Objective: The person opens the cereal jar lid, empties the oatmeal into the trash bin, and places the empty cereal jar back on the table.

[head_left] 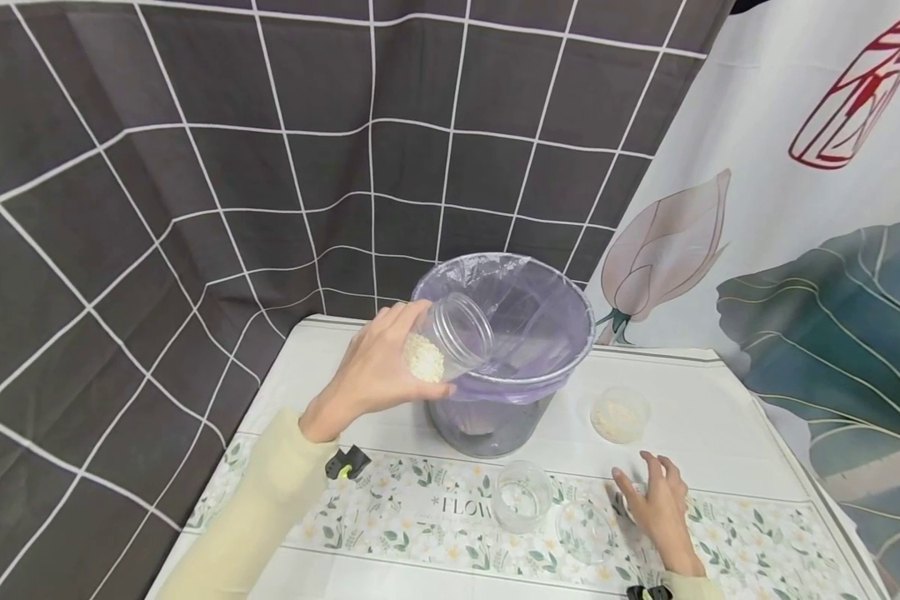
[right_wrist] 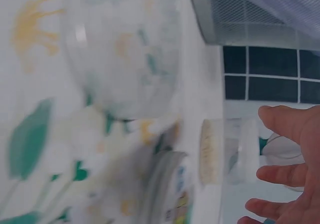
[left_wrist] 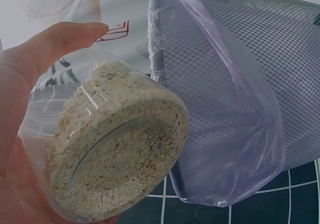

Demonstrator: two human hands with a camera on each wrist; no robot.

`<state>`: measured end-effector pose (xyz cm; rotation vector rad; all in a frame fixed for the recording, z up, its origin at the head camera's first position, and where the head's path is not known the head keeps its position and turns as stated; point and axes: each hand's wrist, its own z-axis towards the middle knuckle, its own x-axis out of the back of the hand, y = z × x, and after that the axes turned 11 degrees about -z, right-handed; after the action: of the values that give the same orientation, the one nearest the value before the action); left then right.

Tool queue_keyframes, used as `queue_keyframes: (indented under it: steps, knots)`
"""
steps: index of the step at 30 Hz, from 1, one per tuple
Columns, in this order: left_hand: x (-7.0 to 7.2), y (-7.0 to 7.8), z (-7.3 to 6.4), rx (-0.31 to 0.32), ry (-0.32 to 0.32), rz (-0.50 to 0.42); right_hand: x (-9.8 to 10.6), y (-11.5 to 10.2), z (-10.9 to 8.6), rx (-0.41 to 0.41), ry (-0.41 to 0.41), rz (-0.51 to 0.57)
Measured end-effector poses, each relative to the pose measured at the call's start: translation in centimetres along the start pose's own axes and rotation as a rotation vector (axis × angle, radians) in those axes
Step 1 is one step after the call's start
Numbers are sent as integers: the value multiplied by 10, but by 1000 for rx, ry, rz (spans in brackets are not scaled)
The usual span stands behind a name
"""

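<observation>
Gripping one tipped jar (head_left: 456, 337), the left hand (head_left: 378, 362) has fingers and thumb curled round its clear side; pale flakes (head_left: 424, 357) sit inside, toward the base. The jar's mouth is at the near left rim of one mesh bin (head_left: 487, 429), which wears one purple bag (head_left: 528, 387). Right hand (head_left: 656, 504): fingers spread, slightly bent, grasping nothing above the table (head_left: 375, 421). Just past those fingers, one flake jar (head_left: 619, 415) with a low pale layer; nearer me, one see-through jar (head_left: 522, 497) beside one clear round piece (head_left: 587, 531), jar or lid, cannot tell. Count: two hands, two jars with pale contents, two other clear pieces, one bin, one bag. Left wrist view adds the jar's base, flakes packed against it; head view shows the mouth plainly. Right wrist view adds one low round thing (right_wrist: 167, 189) with a coloured label, a detail the head view doesn't give; its nearest clear piece is blurred there. Behind everything: one dark gridded cloth (head_left: 330, 92), one white printed cloth (head_left: 765, 83).
</observation>
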<state>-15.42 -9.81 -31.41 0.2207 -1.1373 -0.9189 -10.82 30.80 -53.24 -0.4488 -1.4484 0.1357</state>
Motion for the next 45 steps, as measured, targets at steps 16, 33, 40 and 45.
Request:
queue_keyframes:
  steps: [16,33,40,45]
  knots:
    - [8,-1,10,-39,-23,127,20,-32,17,157,135,68]
    - [13,-2,21,-12,-73,150,57,-70,55,405,247,163]
    - [15,-1,25,-27,-92,208,74,-91,67,457,266,258]
    - [18,-1,28,-43,-96,235,85,-108,73,477,269,328]
